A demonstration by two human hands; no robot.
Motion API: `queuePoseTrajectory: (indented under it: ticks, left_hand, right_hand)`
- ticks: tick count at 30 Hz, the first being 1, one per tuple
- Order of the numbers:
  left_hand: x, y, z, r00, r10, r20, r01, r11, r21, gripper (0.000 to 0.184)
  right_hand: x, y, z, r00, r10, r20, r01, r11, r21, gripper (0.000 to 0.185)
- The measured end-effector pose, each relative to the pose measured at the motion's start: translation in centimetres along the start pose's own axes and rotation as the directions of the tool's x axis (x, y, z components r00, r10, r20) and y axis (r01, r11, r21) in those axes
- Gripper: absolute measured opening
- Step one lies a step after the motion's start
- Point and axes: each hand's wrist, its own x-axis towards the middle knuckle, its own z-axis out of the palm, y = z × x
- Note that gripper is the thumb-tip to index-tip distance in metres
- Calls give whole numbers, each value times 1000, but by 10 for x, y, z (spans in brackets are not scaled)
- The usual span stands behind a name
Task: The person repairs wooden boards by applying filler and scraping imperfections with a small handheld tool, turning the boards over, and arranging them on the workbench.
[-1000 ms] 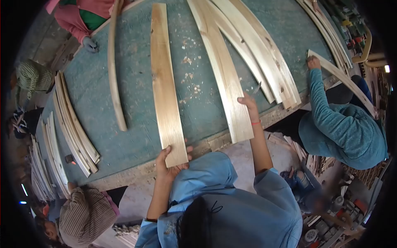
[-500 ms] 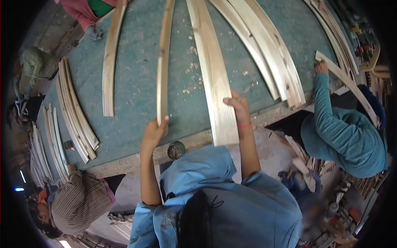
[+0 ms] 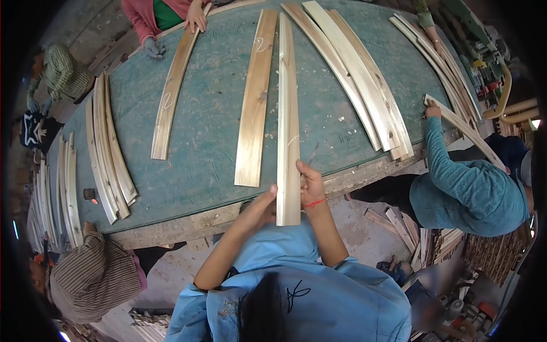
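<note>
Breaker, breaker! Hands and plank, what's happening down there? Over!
Right hand gripping held plank; left hand at its edge, grip unclear. Held plank tilted, near end past the table edge. Possible bother: another plank close on its left.

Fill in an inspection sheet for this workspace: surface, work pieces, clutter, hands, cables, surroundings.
Surface: broad green tabletop with a worn wooden edge; scuffed.
Work pieces: long, pale wooden plank held turned partly on edge; flat brown wooden plank with a white mark lies to its left.
Clutter: scattered pale wood chips; small black-and-orange block-like object, use unclear.
Hands: right hand grips the pale plank's near end; left hand is at its left edge, grip unclear.
Cables: nothing seen.
Surroundings: co-worker in a teal long-sleeved top at right, holding a wooden strip; co-worker in a striped top at lower left.
</note>
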Motion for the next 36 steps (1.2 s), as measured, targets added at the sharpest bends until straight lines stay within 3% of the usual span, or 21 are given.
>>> queuePoseTrajectory:
  ticks: [1, 4, 7, 11, 13, 17, 23, 27, 28, 31, 36]
  left_hand:
    - [-8, 5, 9, 998, -2, 58, 10, 991, -130, 73]
    - [-18, 11, 6, 995, -20, 96, 41, 974, -224, 69]
    - [-23, 8, 4, 999, -44, -7, 42, 978, -205, 64]
    - [-30, 3, -11, 1000, -25, -14, 21, 966, -256, 57]
    - [-34, 0, -19, 999, -43, -5, 39, 942, -334, 57]
    - [-42, -19, -35, 1000, 13, -7, -15, 929, -369, 59]
    - [-54, -36, -42, 994, 106, -5, -94, 851, -516, 61]
    - [-59, -38, -39, 986, 166, 4, -139, 842, -521, 62]
    - [-60, -36, -37, 984, 177, 2, -152, 849, -506, 70]
    - [-63, -36, -33, 984, 176, -32, -166, 834, -525, 63]
    - [-65, -31, -29, 980, 199, -2, -176, 861, -477, 66]
  right_hand:
    - [-1, 3, 5, 1000, -2, 4, 2, 1000, -8, 28]
    - [-5, 7, 21, 996, -27, -90, 10, 982, -189, 30]
    - [-4, 5, 25, 993, 0, -121, -38, 947, -319, 34]
    - [-6, 8, 49, 983, 26, -182, -101, 902, -419, 37]
    - [-6, 12, 60, 955, -7, -296, -153, 844, -515, 37]
    - [-5, 15, 58, 974, -14, -227, -141, 744, -653, 31]
    - [-5, 21, 58, 969, 13, -246, -186, 694, -696, 24]
    - [-4, 20, 55, 971, 17, -236, -179, 706, -685, 25]
    - [-5, 20, 55, 973, 18, -228, -174, 708, -685, 26]
    - [-5, 20, 49, 984, 29, -175, -143, 713, -687, 34]
    - [-7, 20, 52, 982, 13, -187, -138, 725, -675, 34]
